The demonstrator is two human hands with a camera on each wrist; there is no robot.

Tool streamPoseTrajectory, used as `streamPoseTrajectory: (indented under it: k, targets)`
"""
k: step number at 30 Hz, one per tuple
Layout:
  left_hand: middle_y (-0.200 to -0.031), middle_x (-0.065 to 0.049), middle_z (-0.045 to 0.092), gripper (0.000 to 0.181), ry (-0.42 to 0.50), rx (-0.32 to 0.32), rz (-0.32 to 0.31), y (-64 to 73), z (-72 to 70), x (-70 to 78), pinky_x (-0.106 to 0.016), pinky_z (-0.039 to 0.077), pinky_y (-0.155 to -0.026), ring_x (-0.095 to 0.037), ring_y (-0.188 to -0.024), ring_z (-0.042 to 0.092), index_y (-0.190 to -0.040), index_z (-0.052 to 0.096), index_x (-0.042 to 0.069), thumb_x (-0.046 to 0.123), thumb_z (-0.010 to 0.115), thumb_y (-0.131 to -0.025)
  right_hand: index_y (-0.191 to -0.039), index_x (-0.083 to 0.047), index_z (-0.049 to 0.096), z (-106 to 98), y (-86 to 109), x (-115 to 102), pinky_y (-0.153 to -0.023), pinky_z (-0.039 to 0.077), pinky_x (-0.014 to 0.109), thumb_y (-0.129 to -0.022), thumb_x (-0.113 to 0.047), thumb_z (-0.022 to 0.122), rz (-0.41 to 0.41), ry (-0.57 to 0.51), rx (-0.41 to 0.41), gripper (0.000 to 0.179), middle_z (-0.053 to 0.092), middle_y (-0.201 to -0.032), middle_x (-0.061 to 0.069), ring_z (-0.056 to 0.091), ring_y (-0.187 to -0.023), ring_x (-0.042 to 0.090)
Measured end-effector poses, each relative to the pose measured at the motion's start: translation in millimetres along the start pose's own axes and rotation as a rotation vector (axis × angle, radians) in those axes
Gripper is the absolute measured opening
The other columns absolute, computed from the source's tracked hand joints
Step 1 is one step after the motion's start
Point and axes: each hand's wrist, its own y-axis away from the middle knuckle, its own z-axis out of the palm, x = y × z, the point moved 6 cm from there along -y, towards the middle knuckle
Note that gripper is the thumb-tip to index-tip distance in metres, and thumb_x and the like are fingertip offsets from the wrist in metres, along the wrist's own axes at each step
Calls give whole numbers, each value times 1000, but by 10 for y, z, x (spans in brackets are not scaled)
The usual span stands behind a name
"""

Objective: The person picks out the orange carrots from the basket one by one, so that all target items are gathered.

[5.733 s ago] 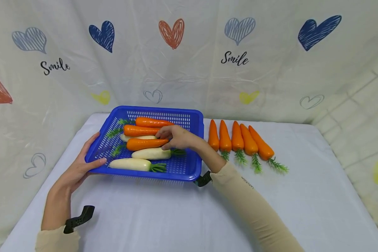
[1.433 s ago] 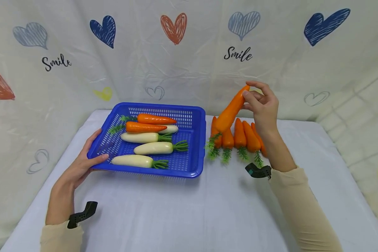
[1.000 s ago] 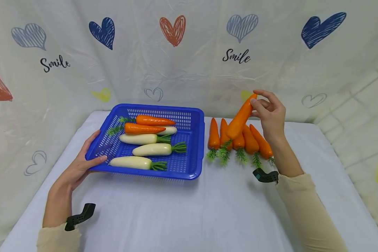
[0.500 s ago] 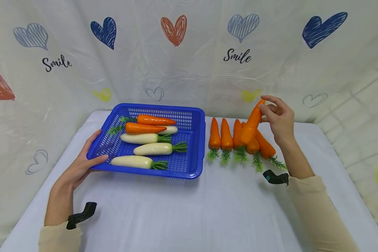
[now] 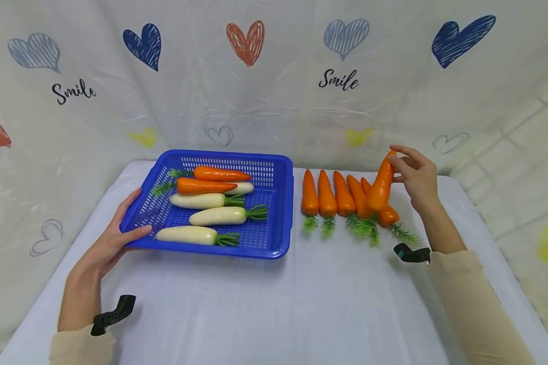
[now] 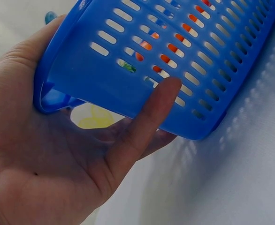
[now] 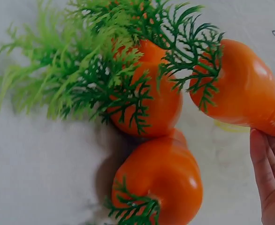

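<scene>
My left hand (image 5: 111, 242) holds the blue basket (image 5: 279, 208) at its near left corner, thumb over the rim. In the left wrist view, a finger lies along the basket's slotted wall (image 6: 100, 79). My right hand (image 5: 417, 178) pinches a carrot (image 5: 380, 186) by its narrow tip. The carrot hangs tilted, leafy end down, over the right end of a row of carrots (image 5: 327, 197), partly hiding two of them. In the right wrist view, its thick end (image 7: 240, 84) hovers near the others. Two carrots (image 5: 205, 186) and several white radishes (image 5: 219, 216) lie in the basket.
A white cloth (image 5: 274, 309) covers the table. Behind it hangs a pale sheet (image 5: 274, 106) printed with hearts and "Smile". Black devices (image 5: 114, 314) are strapped to both wrists. The carrot row stands right of the basket, leaves toward me.
One carrot has left the basket and is in my right hand, which then moved right and lower along the row. A radish it partly covered now shows. My left hand keeps its hold.
</scene>
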Motion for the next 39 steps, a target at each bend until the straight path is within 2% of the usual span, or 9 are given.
streamPoseTrajectory:
  k: [9,15,22,29,31,39]
  targets:
    - [-172,-21,-5,90,0,8,1,-11,2,22,-17,53,-86,-47,-146,24,-158,-3,63,30,61,-103,-132,-15,71,-116,-1,-2,-57,59,22,-98,-21,73,65,-66,-29,35,74,-92,-10,66,-72,8]
    - [-173,-21,-5,90,6,9,-6,-17,14,0,-18,54,-85,-47,-145,25,-158,-3,62,30,61,-103,-133,-17,70,-206,1,-10,-59,58,19,-99,-23,72,87,-32,-55,35,73,-94,-12,64,-75,7]
    - [-173,-21,-5,91,5,19,-13,-10,8,-15,-17,55,-85,-49,-147,23,-158,-4,62,30,61,-103,-136,-22,69,-348,-17,15,-64,57,16,-101,-28,68,110,132,-124,35,69,-101,-18,62,-82,5]
    - [-173,-21,-6,91,9,21,-13,-5,0,-33,-17,54,-85,-49,-147,22,-158,-3,62,29,61,-103,-149,-22,58,-480,-52,30,-66,58,17,-104,-39,63,98,432,-194,49,66,-97,-30,62,-84,-1]
    - [-173,-20,-5,91,10,21,-14,-6,-2,-35,-17,54,-85,-48,-147,22,-158,-3,62,29,61,-103,-151,-19,56,-518,-54,24,-66,58,18,-104,-40,63,88,488,-215,53,66,-94,-31,63,-83,-2]
    - [-173,-20,-5,90,24,20,-13,-11,4,-9,-18,55,-85,-46,-147,23,-158,-2,62,29,62,-103,-147,-17,57,-699,-66,29,-66,58,19,-102,-44,64,103,581,-249,54,65,-92,-34,64,-80,-4]
